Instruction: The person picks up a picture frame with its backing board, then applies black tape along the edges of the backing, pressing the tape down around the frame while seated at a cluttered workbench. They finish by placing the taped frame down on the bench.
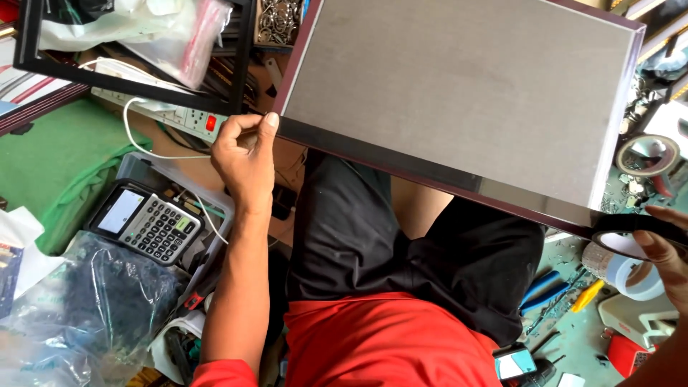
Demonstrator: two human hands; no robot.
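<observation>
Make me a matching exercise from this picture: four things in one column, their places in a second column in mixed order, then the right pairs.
Things:
1. left hand
2. right hand
3. calculator
4. power strip

Places:
A. on the clutter left of the person's left forearm
B. at the framed board's near left corner
C. under the empty black frame, upper left
D. on the roll of black tape at the board's right corner

Pairs: 1-B, 2-D, 3-A, 4-C
</observation>
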